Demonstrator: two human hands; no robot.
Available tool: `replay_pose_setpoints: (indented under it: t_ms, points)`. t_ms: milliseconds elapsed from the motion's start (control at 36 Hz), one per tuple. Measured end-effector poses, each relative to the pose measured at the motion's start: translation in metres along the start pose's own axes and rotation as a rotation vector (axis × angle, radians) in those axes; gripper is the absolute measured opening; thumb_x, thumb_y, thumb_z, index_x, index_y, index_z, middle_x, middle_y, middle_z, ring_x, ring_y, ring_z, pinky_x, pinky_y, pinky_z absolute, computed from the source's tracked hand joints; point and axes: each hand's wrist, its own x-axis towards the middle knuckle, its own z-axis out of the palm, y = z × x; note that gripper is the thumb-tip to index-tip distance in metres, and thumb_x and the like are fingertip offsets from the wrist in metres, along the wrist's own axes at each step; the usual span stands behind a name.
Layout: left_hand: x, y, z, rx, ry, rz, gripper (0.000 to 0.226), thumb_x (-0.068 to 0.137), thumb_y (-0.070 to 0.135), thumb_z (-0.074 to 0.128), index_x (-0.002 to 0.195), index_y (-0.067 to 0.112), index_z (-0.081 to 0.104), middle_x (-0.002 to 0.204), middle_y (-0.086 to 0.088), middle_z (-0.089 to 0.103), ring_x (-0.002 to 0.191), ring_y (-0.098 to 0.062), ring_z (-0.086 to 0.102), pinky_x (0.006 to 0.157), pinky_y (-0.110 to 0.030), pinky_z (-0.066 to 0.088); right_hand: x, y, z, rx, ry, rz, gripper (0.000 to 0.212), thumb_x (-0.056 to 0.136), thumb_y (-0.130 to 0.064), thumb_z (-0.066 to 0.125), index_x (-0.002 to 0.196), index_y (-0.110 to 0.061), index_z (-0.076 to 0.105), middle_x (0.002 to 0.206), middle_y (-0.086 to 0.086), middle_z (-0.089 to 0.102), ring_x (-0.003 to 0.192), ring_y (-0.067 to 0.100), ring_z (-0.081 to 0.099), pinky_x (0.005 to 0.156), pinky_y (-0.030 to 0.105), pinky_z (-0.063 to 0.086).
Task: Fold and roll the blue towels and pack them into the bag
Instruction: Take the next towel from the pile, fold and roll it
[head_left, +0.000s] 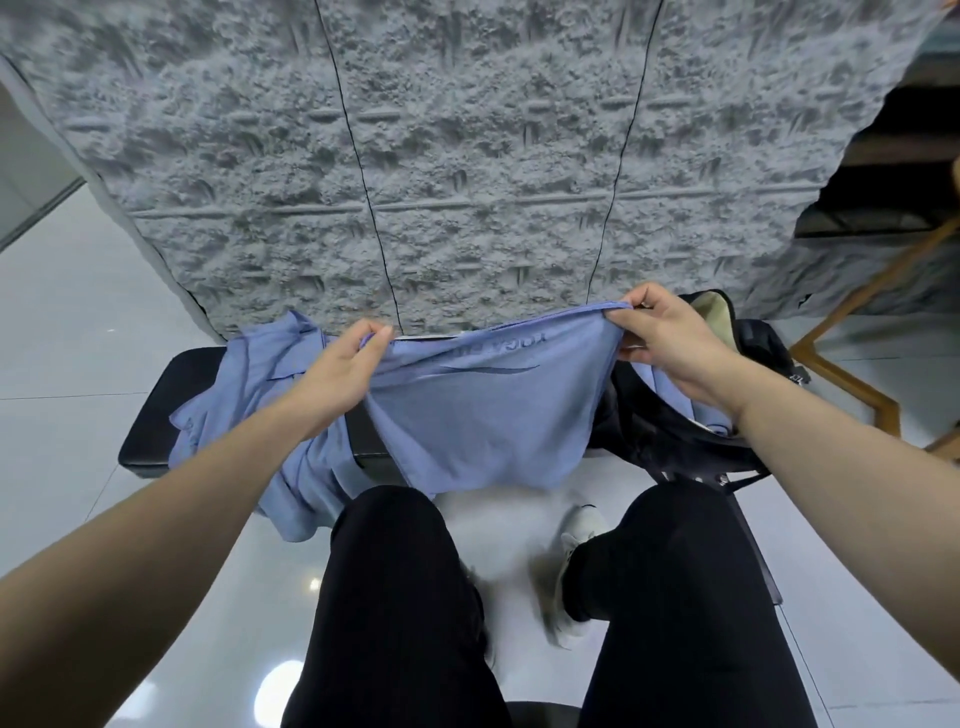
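A blue towel (483, 415) with a printed logo hangs spread between both hands above a low black bench (150, 415). My left hand (337, 369) pinches its upper left corner. My right hand (665, 338) pinches the upper right corner. Its lower edge hangs down in front of my knees. A heap of other blue towels (260, 384) lies crumpled on the bench's left part and spills over the front edge. A black bag (670, 421) stands open at the right end of the bench, with a rolled blue towel (711, 415) inside it.
A grey rough-textured wall (415, 156) rises right behind the bench. A wooden frame (852, 379) stands on the glossy tiled floor at the right. My legs in black trousers (400, 597) and a white shoe (576, 545) fill the foreground.
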Motion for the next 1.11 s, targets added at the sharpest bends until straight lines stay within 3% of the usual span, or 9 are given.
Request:
replay_pose_setpoints:
  t_ms: [167, 306, 444, 639, 778, 861, 917, 1000, 1111]
  points:
    - [0.006, -0.013, -0.006, -0.192, -0.021, -0.138, 0.023, 0.093, 0.040, 0.044, 0.072, 0.030, 0.050, 0.085, -0.004, 0.036, 0.074, -0.018, 0.032, 0.069, -0.036, 0.026, 0.009, 0.003, -0.001, 0.024, 0.001, 0.012, 0.024, 0.096, -0.011, 0.060, 0.078, -0.021, 0.047, 0.067, -0.004, 0.062, 0.063, 0.011, 0.057, 0.070, 0.030, 0.051]
    - [0.010, -0.016, -0.004, 0.131, -0.083, 0.021, 0.025, 0.107, 0.026, 0.029, 0.103, 0.005, 0.042, 0.074, -0.005, 0.036, 0.066, -0.016, 0.035, 0.057, -0.016, 0.033, 0.022, 0.004, -0.003, 0.014, -0.011, 0.032, 0.023, 0.095, -0.013, 0.063, 0.078, -0.021, 0.049, 0.067, -0.004, 0.064, 0.065, 0.013, 0.060, 0.071, 0.032, 0.053]
    - [0.028, -0.025, -0.011, 0.255, -0.118, 0.092, 0.019, 0.106, 0.025, 0.031, 0.097, 0.010, 0.038, 0.071, -0.005, 0.037, 0.061, -0.018, 0.034, 0.058, -0.030, 0.030, 0.036, 0.004, 0.000, -0.029, -0.012, 0.046, 0.022, 0.095, -0.013, 0.062, 0.079, -0.021, 0.049, 0.072, 0.000, 0.062, 0.067, 0.016, 0.057, 0.069, 0.032, 0.049]
    - [0.065, -0.025, -0.020, 0.341, -0.221, 0.164, 0.013, 0.104, 0.021, 0.038, 0.095, 0.013, 0.037, 0.065, -0.002, 0.035, 0.054, -0.015, 0.031, 0.050, -0.020, 0.031, 0.070, -0.003, 0.004, -0.077, -0.003, 0.072, 0.023, 0.095, -0.014, 0.062, 0.080, -0.022, 0.047, 0.077, 0.000, 0.060, 0.065, 0.012, 0.058, 0.063, 0.026, 0.051]
    - [0.101, -0.029, -0.036, 0.572, -0.390, 0.170, 0.013, 0.102, 0.029, 0.041, 0.111, 0.023, 0.036, 0.072, -0.017, 0.047, 0.051, -0.021, 0.039, 0.054, -0.042, 0.038, 0.104, -0.010, 0.007, -0.221, 0.006, 0.065, 0.022, 0.094, -0.018, 0.065, 0.080, -0.024, 0.048, 0.075, -0.004, 0.059, 0.060, 0.008, 0.054, 0.056, 0.019, 0.047]
    - [0.124, -0.020, -0.042, 0.681, -0.442, 0.199, 0.030, 0.102, 0.025, 0.045, 0.132, 0.018, 0.045, 0.088, 0.006, 0.055, 0.068, -0.010, 0.049, 0.059, -0.029, 0.038, 0.124, -0.012, 0.011, -0.286, 0.001, 0.041, 0.022, 0.093, -0.018, 0.065, 0.080, -0.024, 0.049, 0.075, -0.003, 0.059, 0.061, 0.008, 0.056, 0.058, 0.021, 0.043]
    - [0.141, -0.016, -0.046, 0.744, -0.415, 0.214, 0.027, 0.101, 0.023, 0.050, 0.125, 0.015, 0.059, 0.107, 0.006, 0.058, 0.080, -0.010, 0.057, 0.064, -0.023, 0.039, 0.137, -0.014, 0.015, -0.321, 0.016, 0.018, 0.022, 0.092, -0.018, 0.065, 0.079, -0.025, 0.049, 0.074, -0.003, 0.059, 0.062, 0.006, 0.056, 0.056, 0.018, 0.040]
    - [0.162, -0.015, -0.049, 0.714, -0.300, 0.130, 0.012, 0.098, 0.026, 0.057, 0.097, 0.018, 0.066, 0.095, -0.003, 0.064, 0.060, -0.012, 0.066, 0.056, -0.027, 0.048, 0.156, -0.017, 0.018, -0.380, 0.041, -0.008, 0.022, 0.092, -0.018, 0.065, 0.078, -0.023, 0.049, 0.073, 0.001, 0.058, 0.063, 0.010, 0.052, 0.060, 0.019, 0.038]
    - [0.184, -0.010, -0.050, 0.539, -0.106, 0.067, 0.014, 0.098, 0.024, 0.057, 0.096, 0.013, 0.066, 0.099, -0.013, 0.068, 0.070, -0.023, 0.068, 0.067, -0.040, 0.056, 0.178, -0.028, 0.019, -0.397, 0.110, -0.009, 0.023, 0.094, -0.022, 0.063, 0.079, -0.023, 0.047, 0.064, 0.000, 0.050, 0.047, 0.003, 0.045, 0.046, 0.016, 0.032]
